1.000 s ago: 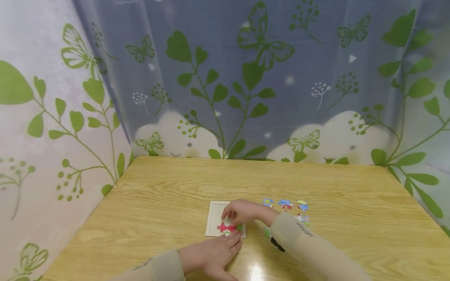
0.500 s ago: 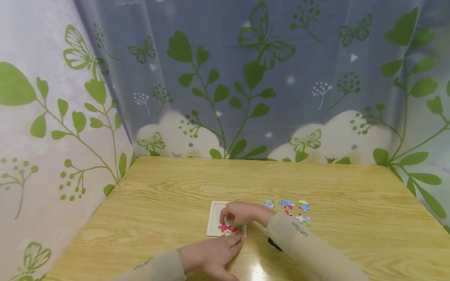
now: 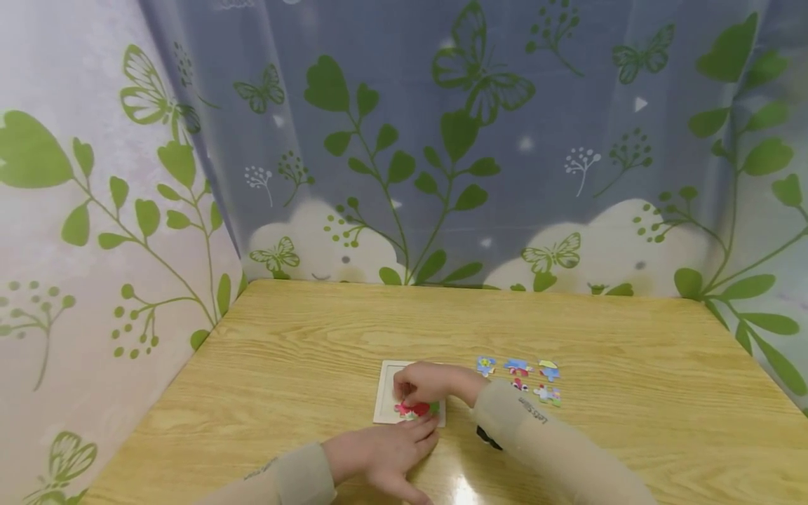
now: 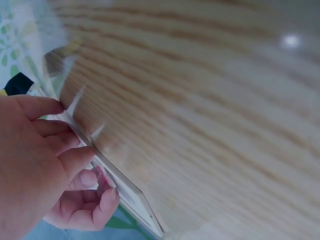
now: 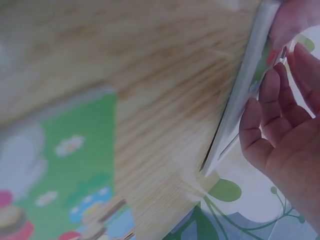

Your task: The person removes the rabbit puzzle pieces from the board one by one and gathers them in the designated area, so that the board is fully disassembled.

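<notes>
A pale puzzle tray [image 3: 379,409] with a raised rim lies on the table before me. Red and green puzzle pieces [image 3: 419,409] lie along its near side. My right hand [image 3: 429,382] reaches over the tray from the right, thumb and finger pinching a red puzzle piece [image 3: 400,409] at the left of that row. Its curled fingers hide part of the tray's inside. The left hand [image 3: 394,452] lies flat at the near edge, fingers straight, fingertips touching the rim and lowest pieces. In the left wrist view, a pinkish piece [image 4: 106,177] shows by the right hand's thumb.
Several loose puzzle pieces [image 3: 519,367] lie in rows right of the tray. A printed card [image 5: 75,145] with a green picture shows in the right wrist view. A wood-grain table [image 3: 284,337] meets a patterned curtain [image 3: 404,140] at the back.
The right hand has shifted slightly left and down, and the gap between the red pieces has closed. Its sleeve now covers a green piece on the table. The left hand stays nearly still.
</notes>
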Demonstrator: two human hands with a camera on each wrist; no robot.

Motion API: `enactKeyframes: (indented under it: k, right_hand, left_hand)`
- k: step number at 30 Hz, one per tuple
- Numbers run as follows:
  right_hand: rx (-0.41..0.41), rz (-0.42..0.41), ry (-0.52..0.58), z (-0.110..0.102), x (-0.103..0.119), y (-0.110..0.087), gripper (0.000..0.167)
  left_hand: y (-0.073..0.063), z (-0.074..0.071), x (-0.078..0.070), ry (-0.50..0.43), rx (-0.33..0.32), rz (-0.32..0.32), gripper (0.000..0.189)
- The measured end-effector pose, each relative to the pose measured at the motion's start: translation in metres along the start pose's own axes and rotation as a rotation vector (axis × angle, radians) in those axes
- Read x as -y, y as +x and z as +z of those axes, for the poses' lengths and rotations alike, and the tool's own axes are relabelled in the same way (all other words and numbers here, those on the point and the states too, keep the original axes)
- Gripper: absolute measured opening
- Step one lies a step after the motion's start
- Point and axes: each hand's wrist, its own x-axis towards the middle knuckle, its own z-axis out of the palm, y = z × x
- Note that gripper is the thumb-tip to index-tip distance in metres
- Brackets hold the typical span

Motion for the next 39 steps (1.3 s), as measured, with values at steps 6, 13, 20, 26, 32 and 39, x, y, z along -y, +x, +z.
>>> enactKeyframes:
  k: [6,13,20,26,32,39]
  right_hand:
    - [-0.024,-0.017,-0.005,-0.001,0.004,0.000,0.012]
    - [-0.052,-0.013,-0.008,-0.005,0.003,0.000,0.012]
    - [-0.086,-0.008,0.008,-0.012,-0.002,-0.004,0.015]
    - [-0.119,-0.039,0.051,-0.017,-0.002,-0.011,0.013]
    - [-0.148,-0.064,0.083,-0.023,-0.004,-0.023,0.012]
    - [-0.186,-0.055,0.127,-0.026,-0.012,-0.039,0.011]
  left_hand:
    - [0.001,-0.002,0.000,-0.026,0.019,0.000,0.085]
    - [0.001,-0.002,0.001,-0.027,0.011,0.009,0.084]
    - [0.002,-0.002,0.002,-0.043,0.016,-0.002,0.085]
    - [0.003,-0.001,0.000,-0.016,-0.007,0.005,0.083]
    - [0.003,0.001,0.000,0.016,-0.020,0.009,0.082]
    - [0.002,0.000,0.000,-0.034,-0.009,-0.021,0.086]
